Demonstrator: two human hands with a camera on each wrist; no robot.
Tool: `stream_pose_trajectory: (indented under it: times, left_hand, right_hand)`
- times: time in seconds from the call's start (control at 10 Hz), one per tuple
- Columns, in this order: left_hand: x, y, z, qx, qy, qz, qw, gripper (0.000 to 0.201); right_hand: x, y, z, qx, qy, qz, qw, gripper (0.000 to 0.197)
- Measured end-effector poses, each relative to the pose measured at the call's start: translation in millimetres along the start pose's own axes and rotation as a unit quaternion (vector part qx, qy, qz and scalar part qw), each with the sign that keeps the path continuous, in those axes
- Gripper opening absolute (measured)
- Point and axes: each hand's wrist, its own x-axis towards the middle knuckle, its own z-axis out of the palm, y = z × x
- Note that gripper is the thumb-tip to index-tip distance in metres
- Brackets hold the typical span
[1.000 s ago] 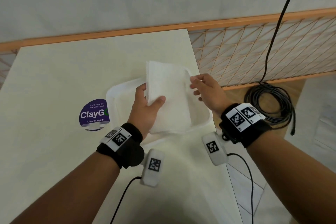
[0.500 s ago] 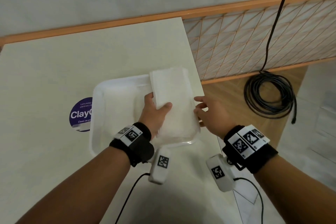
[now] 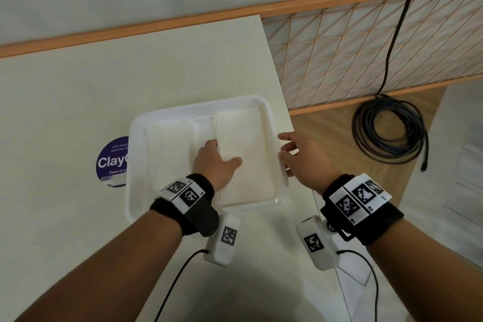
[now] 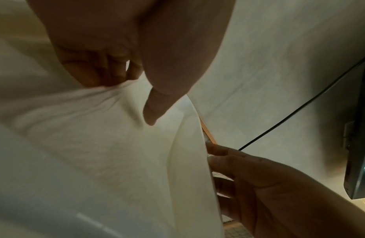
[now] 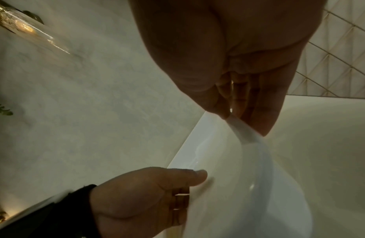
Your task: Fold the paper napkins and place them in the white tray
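Napkin (image 3: 243, 154) in white tray (image 3: 134, 138), purple sticker (image 3: 112, 162) just beside.

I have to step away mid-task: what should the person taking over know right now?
Left hand: pinches the folded napkin, thumb on top, fingers beneath, lowered into the right half of the white tray.
Right hand: holds nothing; its fingertips touch the tray's right rim.
Done: this napkin is folded and in the tray; other white napkin paper lies in the left half.
Left: let go and flatten it. No unfolded napkins show on the table.
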Motion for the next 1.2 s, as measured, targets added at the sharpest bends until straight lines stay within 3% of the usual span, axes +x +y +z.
stream_pose_trajectory:
  times: [0.1,0.2,0.4,0.9,1.0,1.2]
  left_hand:
    - [0,-2,-3,0.099,0.014,-0.015,0.995,0.078]
    - [-2,-1,-4,0.134,0.013,-0.018,0.991,0.071]
    - [-1,2,-5,0.05,-0.027,0.011,0.998,0.054]
    - [-12,-4,-19,-0.007,-0.012,0.028,1.0,0.071]
    - [-32,-6,-33,-0.035,0.002,0.061,0.998,0.051]
    - [-100,-50,-68,-0.074,-0.064,0.108,0.989,0.007]
  right_hand:
    - [1,0,0,-0.003,-0.006,-0.002,1.0,0.039]
    - [2,0,1,-0.003,-0.01,-0.003,1.0,0.04]
    - [4,3,1,-0.009,-0.009,-0.008,1.0,0.041]
    - [1,5,2,0.005,0.0,0.006,1.0,0.038]
    - [-3,4,4,-0.021,-0.001,0.028,0.999,0.031]
    - [-22,10,4,0.036,0.028,0.072,0.996,0.028]
